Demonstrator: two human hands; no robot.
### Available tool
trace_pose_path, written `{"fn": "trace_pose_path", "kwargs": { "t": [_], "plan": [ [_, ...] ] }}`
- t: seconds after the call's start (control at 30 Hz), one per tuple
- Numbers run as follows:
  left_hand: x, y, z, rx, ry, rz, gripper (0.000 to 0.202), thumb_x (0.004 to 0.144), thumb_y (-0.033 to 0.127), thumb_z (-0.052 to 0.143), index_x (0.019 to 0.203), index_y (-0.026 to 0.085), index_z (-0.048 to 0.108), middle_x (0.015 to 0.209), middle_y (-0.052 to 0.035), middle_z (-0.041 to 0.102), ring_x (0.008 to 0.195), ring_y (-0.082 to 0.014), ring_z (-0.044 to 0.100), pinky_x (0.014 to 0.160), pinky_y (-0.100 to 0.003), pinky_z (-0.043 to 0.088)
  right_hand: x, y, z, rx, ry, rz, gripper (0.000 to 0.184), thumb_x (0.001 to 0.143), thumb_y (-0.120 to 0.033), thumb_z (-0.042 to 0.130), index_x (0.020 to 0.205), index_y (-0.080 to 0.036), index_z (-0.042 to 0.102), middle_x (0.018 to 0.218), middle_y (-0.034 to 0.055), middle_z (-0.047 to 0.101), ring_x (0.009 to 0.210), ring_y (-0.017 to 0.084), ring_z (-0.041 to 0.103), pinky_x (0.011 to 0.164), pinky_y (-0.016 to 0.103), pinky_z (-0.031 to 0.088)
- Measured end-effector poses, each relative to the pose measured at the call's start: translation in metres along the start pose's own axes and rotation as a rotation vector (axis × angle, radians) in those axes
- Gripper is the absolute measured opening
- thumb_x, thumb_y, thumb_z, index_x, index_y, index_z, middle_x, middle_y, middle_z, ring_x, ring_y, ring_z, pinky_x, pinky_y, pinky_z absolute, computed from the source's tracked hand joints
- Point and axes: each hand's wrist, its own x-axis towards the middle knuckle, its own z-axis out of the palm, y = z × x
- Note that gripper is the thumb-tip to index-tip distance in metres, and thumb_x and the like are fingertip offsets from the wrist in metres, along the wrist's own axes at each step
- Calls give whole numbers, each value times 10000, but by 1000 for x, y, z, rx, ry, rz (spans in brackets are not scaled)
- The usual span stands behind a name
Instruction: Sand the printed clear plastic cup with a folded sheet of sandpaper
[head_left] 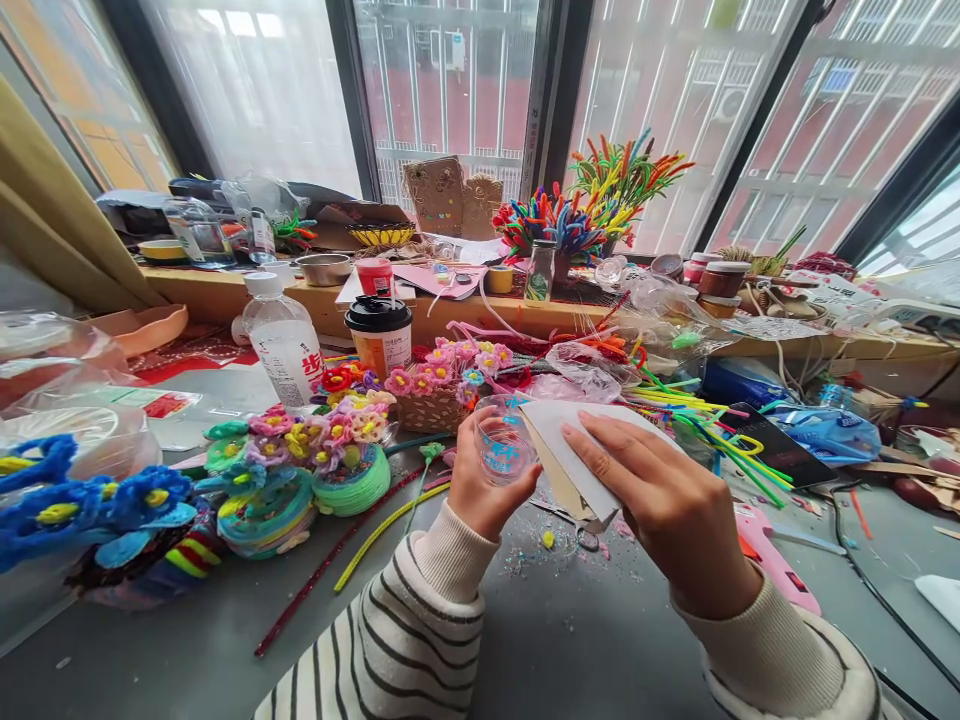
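Observation:
My left hand [478,492] is wrapped round a clear plastic cup [505,455] with blue lettering, tilted so that its round end faces me. Between the fingers and thumb of my right hand [671,500] is a folded sheet of white paper [551,430], cream on its inner side. The paper's left edge comes close to the cup; whether they touch I cannot tell. Under the paper, the handle loop of what looks like scissors [587,541] shows on the grey table [555,660], among scattered glitter. A yellow bit [548,540] lies there too.
Pipe-cleaner flowers in green pots [352,485] stand left, near a plastic bottle [281,340] and a lidded drink cup [379,335]. A pink glue gun [776,560] lies right, by a black cable [877,575]. Loose pipe cleaners [720,430] lie behind my hands.

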Motion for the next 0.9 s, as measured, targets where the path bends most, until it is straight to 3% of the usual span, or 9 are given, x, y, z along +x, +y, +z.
{"fn": "trace_pose_path", "kwargs": {
  "t": [0.13, 0.3, 0.5, 0.67, 0.9],
  "plan": [
    [0, 4, -1, 39, 36, 40, 713, 491, 288, 766, 1080, 190, 376, 1059, -99, 477, 945, -232, 538, 896, -452, 409, 1, 4, -2, -20, 34, 72, 345, 819, -90, 471, 1138, -179, 570, 1101, 73, 629, 1009, 182, 581, 834, 293, 477],
    [0, 8, -1, 7, 47, 70, 678, 536, 256, 741, 1102, 195, 372, 1137, -115, 450, 1047, -250, 501, 929, -451, 403, 1, -3, -2, -20, 14, 42, 340, 823, -109, 478, 1142, -183, 567, 1093, 72, 633, 996, 179, 588, 816, 287, 487],
    [-2, 9, 0, -109, 146, 98, 689, 485, 196, 770, 1060, 245, 394, 1081, -62, 467, 958, -205, 567, 767, -331, 518, 1, -17, -2, 47, 37, -57, 335, 829, -130, 470, 1148, -175, 563, 1129, 85, 614, 1038, 189, 570, 864, 313, 482],
    [-7, 14, 6, -142, 213, 89, 647, 545, 181, 731, 1088, 250, 386, 1111, -58, 462, 853, -170, 617, 775, -349, 532, 0, -12, 0, 18, 53, 22, 358, 829, -96, 455, 1164, -176, 550, 1126, 92, 614, 1040, 192, 568, 871, 329, 480],
    [-6, 13, 4, -82, 276, 141, 684, 546, 136, 715, 1117, 244, 354, 1111, -62, 450, 920, -186, 595, 822, -364, 516, -2, -2, 0, -27, 71, 67, 381, 820, -84, 470, 1172, -212, 542, 1138, 55, 612, 1049, 175, 561, 875, 306, 470]
  ]
}}
